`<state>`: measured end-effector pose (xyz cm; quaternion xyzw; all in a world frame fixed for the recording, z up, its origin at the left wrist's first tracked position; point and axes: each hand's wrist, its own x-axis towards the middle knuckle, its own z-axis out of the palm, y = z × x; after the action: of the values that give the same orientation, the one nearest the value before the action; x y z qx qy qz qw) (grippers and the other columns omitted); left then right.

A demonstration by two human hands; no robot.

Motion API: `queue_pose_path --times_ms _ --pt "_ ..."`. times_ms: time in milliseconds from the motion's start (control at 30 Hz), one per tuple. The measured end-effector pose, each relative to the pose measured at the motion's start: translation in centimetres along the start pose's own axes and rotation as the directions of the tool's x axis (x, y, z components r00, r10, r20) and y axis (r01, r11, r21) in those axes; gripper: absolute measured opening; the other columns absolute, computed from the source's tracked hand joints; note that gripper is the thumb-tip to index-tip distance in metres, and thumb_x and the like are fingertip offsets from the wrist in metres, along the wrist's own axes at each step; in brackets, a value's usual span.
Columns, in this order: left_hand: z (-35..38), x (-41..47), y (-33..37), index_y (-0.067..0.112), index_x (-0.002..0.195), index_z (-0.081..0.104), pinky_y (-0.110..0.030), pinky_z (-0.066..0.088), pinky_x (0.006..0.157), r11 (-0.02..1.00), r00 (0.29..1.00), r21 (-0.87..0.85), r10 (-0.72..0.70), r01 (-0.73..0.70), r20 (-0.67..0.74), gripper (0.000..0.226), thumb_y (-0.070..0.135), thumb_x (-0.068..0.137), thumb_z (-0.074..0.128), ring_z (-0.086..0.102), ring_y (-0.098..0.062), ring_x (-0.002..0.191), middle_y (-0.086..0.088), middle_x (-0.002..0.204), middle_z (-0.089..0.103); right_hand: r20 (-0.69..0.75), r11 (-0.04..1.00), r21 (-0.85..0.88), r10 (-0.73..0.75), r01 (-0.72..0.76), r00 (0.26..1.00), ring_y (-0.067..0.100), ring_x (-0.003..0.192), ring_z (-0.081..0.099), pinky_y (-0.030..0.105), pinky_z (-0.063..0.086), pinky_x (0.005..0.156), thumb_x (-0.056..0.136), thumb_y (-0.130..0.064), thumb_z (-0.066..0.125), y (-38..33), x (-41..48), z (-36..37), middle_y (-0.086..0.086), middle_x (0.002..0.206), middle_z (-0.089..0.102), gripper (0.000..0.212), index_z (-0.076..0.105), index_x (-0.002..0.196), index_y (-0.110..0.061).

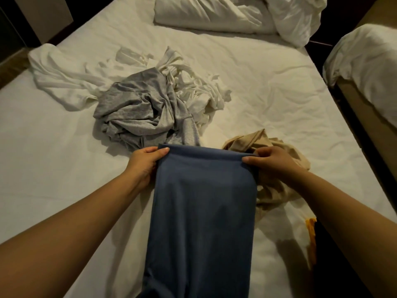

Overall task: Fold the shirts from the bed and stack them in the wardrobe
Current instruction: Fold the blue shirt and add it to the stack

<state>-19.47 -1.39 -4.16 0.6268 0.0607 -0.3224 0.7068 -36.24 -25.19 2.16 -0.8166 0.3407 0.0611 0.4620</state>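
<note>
- Blue shirt [202,211]: lay as a long narrow panel at 6 o'clock of the view, running from the near mattress edge toward the centre. Sides apparently turned in already. Probably kept stretched so that the next crosswise fold would fall flat.
- Left hand [144,166]: pinched the far-left corner of the panel, at 9 o'clock of its far edge, thumb on top and fingers underneath.
- Right hand [272,162]: pinched the far-right corner, at 3 o'clock of the same edge. Paired grip judged to hold that edge taut and square, ready to be carried back toward 6 o'clock.
- Grey shirt [139,112]: heaped unfolded at 11 o'clock of the panel, just beyond its far edge, awaiting its turn.
- White shirts [64,78]: strewn from 10 to 12 o'clock, partly behind the grey heap. Count not possible to tell.
- Beige shirt [272,190]: crumpled at 3 o'clock, touching the panel's right side and lying partly under the right wrist. Close enough to be caught in a fold.
- Bed [268,67]: served as folding surface, with white bedding [214,14] bundled at 12 to 1 o'clock.
- Second bed [369,61]: stood apart at 2 o'clock.
- Wardrobe: not in view. Stacking judged not yet reached for this garment.
</note>
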Motion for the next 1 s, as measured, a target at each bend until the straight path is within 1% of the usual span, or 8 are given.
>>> queue_pose_path --times_ms 167,267,333,467,567,667,867,1000 --pt "0.2 1.1 -0.5 0.012 0.088 0.065 -0.019 0.052 0.052 0.999 1.0 0.039 0.016 -0.016 0.006 0.005 0.009 0.086 0.063 0.063 -0.012 0.059 0.001 0.066 0.069 0.16 0.98 0.179 0.057 -0.086 0.985 0.022 0.072 0.059 0.027 0.05 0.063 0.068 -0.035 0.076 0.4 0.9 0.1 0.012 0.08 0.064 0.042 0.066 0.094 -0.002" --pt "0.3 1.4 -0.6 0.011 0.086 0.064 -0.015 0.05 0.048 1.0 0.999 0.001 0.016 -0.016 0.035 0.006 0.006 0.087 0.061 0.062 -0.005 0.049 0.005 0.057 0.068 0.188 0.955 0.275 0.064 -0.115 0.98 0.018 0.068 0.057 0.022 0.049 0.057 0.074 -0.025 0.073 0.3 1.5 0.4 0.009 0.075 0.061 0.028 0.064 0.089 -0.004" --pt "0.0 1.4 -0.9 0.011 0.086 0.063 -0.016 0.05 0.049 1.0 0.998 -0.03 0.012 -0.011 0.056 0.007 0.005 0.087 0.06 0.063 -0.006 0.051 0.005 0.058 0.069 0.24 0.946 0.264 0.122 -0.186 0.963 0.016 0.067 0.056 0.021 0.049 0.058 0.079 -0.024 0.07 0.3 1.9 0.6 0.008 0.075 0.06 0.021 0.064 0.088 -0.006" --pt "-0.6 1.1 -1.3 0.01 0.087 0.064 -0.017 0.052 0.053 0.999 0.994 -0.021 0.035 -0.033 0.104 0.01 0.003 0.087 0.058 0.065 -0.008 0.058 0.004 0.063 0.07 0.291 0.873 0.308 0.291 -0.378 0.911 0.016 0.067 0.058 0.026 0.047 0.058 0.083 -0.038 0.066 0.9 2.9 0.8 0.006 0.078 0.066 0.034 0.066 0.1 -0.008" --pt "-0.7 0.9 -1.4 0.01 0.087 0.065 -0.018 0.053 0.056 0.999 0.991 -0.018 0.051 -0.049 0.127 0.011 0.002 0.086 0.058 0.066 -0.009 0.06 0.002 0.066 0.071 0.298 0.888 0.247 0.311 -0.387 0.903 0.016 0.07 0.059 0.025 0.049 0.059 0.085 -0.02 0.065 0.2 3.3 1.1 0.009 0.08 0.064 0.018 0.066 0.094 -0.004" --pt "-0.7 0.7 -1.6 0.009 0.085 0.065 -0.017 0.054 0.057 0.998 0.988 -0.009 0.065 -0.064 0.139 0.011 0.001 0.086 0.058 0.066 -0.009 0.06 0.002 0.066 0.07 0.369 0.893 0.193 0.319 -0.407 0.873 0.022 0.079 0.058 0.031 0.05 0.077 0.079 -0.013 0.067 -0.6 3.7 0.7 0.014 0.086 0.062 0.015 0.068 0.091 -0.004" --pt "-0.7 0.5 -1.6 0.01 0.085 0.066 -0.019 0.054 0.06 0.997 0.987 0.009 0.076 -0.078 0.144 0.013 0.0 0.086 0.058 0.065 -0.009 0.06 0.002 0.066 0.07 0.266 0.915 0.14 0.333 -0.378 0.904 0.023 0.081 0.053 0.03 0.046 0.069 0.083 -0.003 0.063 -0.9 4.2 0.0 0.012 0.086 0.059 0.01 0.066 0.084 -0.012" --pt "-0.7 0.4 -1.6 0.008 0.086 0.065 -0.018 0.055 0.058 0.997 0.986 -0.006 0.077 -0.077 0.149 0.013 -0.001 0.087 0.056 0.066 -0.009 0.059 0.002 0.065 0.07 0.186 0.938 0.077 0.318 -0.337 0.93 0.024 0.083 0.054 0.031 0.051 0.075 0.079 -0.002 0.069 -1.2 4.1 0.0 0.013 0.091 0.061 0.013 0.068 0.087 -0.012"
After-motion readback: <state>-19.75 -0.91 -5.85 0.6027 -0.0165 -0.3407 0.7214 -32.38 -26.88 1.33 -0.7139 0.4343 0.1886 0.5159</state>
